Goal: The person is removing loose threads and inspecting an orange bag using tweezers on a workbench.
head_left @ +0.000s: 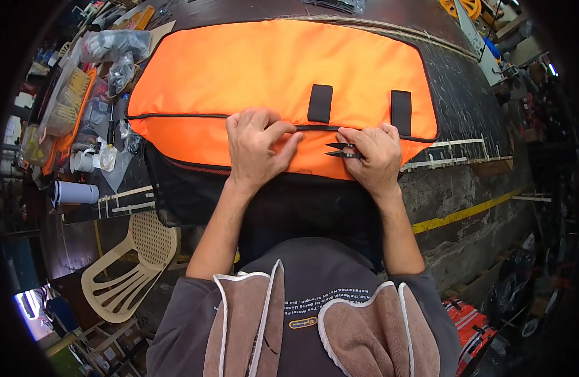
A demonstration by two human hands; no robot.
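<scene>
A large orange fabric piece with black edging lies over the work table. Across it runs a black piping seam, which both hands pinch a short way apart. My left hand is closed, thumb and forefinger on the piping. With thumb and forefinger my right hand grips the piping farther right. Tucked in that same hand is a pair of black thread snips, its two blades parted and pointing left. Two black straps are on the orange fabric above the seam. Black mesh fabric hangs below it, toward me.
At the left table edge sit clear plastic bags, an orange-edged box, a white cup and a white mug-like container. A beige plastic chair stands lower left. A yellow line marks the floor at right.
</scene>
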